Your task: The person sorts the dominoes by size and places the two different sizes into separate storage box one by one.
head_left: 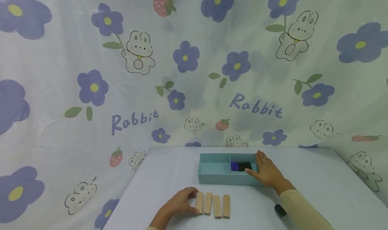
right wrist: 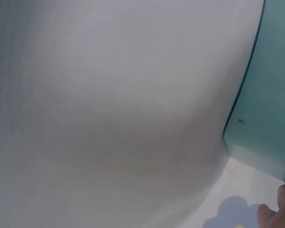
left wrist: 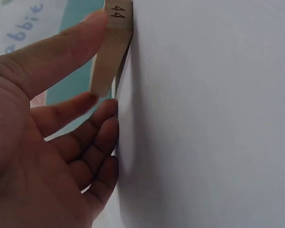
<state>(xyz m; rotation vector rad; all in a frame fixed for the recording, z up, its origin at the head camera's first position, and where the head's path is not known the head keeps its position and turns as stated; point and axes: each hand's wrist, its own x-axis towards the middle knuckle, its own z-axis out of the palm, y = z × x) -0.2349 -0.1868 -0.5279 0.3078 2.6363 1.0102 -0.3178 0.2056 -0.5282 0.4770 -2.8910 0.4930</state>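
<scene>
My left hand holds the leftmost of several wooden blocks end to end, thumb at the near end and index finger at the far end. In the left wrist view, that block's near end carries the number 44, and the other fingers of the hand are bent beside it. My right hand rests on the right end of a teal divided box, fingers stretched along its side and thumb over the front rim. Fingertips show by a box corner in the right wrist view.
The box's right compartment contains a purple piece and a black piece; the left one shows its bare floor. A small black object lies beside the right sleeve. A printed curtain hangs behind the white table.
</scene>
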